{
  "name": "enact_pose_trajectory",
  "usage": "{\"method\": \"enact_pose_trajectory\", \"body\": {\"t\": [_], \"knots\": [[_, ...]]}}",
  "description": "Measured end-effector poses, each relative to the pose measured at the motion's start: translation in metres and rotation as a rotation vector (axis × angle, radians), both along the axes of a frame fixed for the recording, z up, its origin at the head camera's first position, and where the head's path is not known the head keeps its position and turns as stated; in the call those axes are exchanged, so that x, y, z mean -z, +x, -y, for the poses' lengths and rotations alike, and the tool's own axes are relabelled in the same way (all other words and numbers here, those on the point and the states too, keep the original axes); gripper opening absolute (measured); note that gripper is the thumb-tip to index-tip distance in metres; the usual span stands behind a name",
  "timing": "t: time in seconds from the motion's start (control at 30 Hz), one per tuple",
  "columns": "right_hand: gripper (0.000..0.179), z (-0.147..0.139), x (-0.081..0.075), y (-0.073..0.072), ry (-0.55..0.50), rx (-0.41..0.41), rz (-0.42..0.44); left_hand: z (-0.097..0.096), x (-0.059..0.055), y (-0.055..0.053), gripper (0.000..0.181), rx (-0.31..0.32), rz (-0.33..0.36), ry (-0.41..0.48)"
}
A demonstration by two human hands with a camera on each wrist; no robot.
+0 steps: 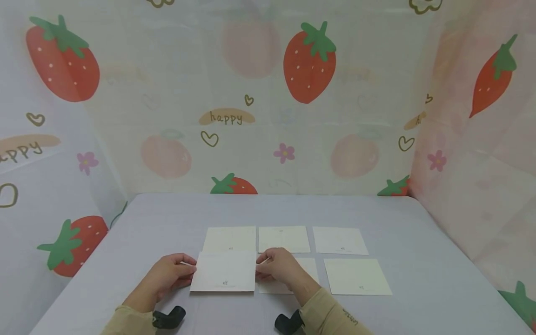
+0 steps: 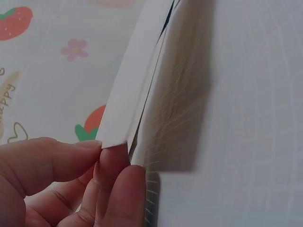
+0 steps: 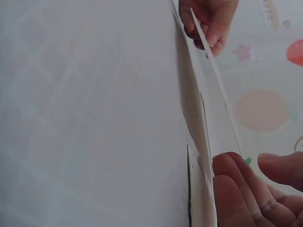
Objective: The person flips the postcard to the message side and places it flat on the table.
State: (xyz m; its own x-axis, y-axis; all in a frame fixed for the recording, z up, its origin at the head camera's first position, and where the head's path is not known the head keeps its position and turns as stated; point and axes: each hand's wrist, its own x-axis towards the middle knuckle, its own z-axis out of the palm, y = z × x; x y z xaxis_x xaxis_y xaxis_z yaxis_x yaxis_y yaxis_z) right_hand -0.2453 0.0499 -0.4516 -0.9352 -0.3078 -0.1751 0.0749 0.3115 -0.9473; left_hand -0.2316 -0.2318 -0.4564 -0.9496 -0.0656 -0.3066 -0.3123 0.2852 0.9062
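A white card (image 1: 224, 272) with a small dark mark near its lower edge is held just above the table. My left hand (image 1: 167, 277) pinches its left edge, thumb on top and fingers beneath, as the left wrist view shows. At the card's right edge is my right hand (image 1: 280, 267). In the right wrist view its thumb (image 3: 279, 168) stands apart from the fingers, with the card's end between them. Behind the held card lies a similar card (image 1: 230, 237), partly overlapped. My right hand partly covers another card (image 1: 307, 270). What lies under the held card is hidden.
Two more cards, one in the middle (image 1: 284, 238) and one at the right (image 1: 340, 240), lie in the back row. A cream card (image 1: 358, 277) lies front right. The white table (image 1: 423, 279) meets strawberry-print curtains (image 1: 268, 139) behind. Black pieces sit at both wrists.
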Motion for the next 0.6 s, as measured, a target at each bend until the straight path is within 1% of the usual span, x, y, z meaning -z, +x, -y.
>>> {"method": "enact_pose_trajectory", "body": {"t": [0.1,0.23,0.37,0.5,0.6], "knots": [[0.01,0.0003,0.0003,0.0002,-0.001,-0.01,0.015,0.0007,0.0002,-0.001,0.017,-0.006,0.006,-0.026],[0.012,0.0001,-0.0002,0.0009,0.025,-0.016,0.019,0.0011,-0.0003,-0.0013,0.018,0.006,0.018,-0.079],[0.015,-0.0002,0.0,0.0014,0.036,-0.015,0.024,0.0008,-0.0007,-0.0019,0.019,0.038,0.013,-0.121],[0.019,-0.001,0.0,0.0019,0.045,-0.021,0.027,0.0003,0.0001,-0.0025,0.018,0.047,0.024,-0.153],[0.022,-0.0017,-0.0001,0.0016,0.049,-0.031,0.025,0.0004,-0.0004,-0.0024,0.018,0.043,0.036,-0.171]]}}
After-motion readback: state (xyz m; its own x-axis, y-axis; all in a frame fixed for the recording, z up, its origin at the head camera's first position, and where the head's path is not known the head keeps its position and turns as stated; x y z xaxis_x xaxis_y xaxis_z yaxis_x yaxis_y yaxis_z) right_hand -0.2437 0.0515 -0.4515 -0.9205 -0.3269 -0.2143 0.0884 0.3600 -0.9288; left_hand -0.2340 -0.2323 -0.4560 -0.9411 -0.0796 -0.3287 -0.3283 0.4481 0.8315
